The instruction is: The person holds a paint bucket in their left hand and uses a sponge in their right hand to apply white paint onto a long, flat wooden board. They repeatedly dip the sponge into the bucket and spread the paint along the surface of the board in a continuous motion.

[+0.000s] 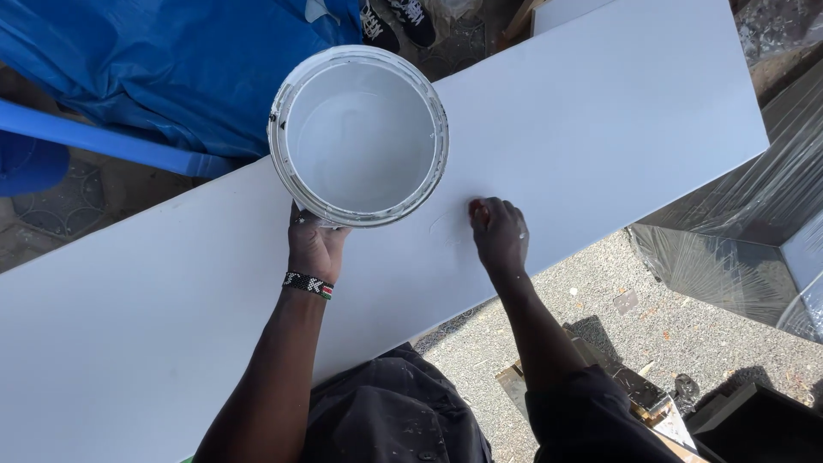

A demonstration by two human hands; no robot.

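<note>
My left hand (314, 244) grips the near rim of a round white bucket (359, 135) holding white paint; a beaded band circles that wrist. The bucket hangs or rests over the far edge of a long white painted board (600, 111) that runs diagonally across the view. On the board just right of the bucket, my right hand (499, 233) presses down with fingers curled around a small reddish object, mostly hidden by the fingers. A faint curved smear shows on the board beside that hand.
Blue tarpaulin (171, 60) and a blue plastic chair edge (103, 141) lie beyond the board at the left. A pair of black shoes (396, 21) stands at the top. Gravel ground (651, 317), plastic-wrapped panels (754, 223) and wooden scraps (634, 394) sit to the right.
</note>
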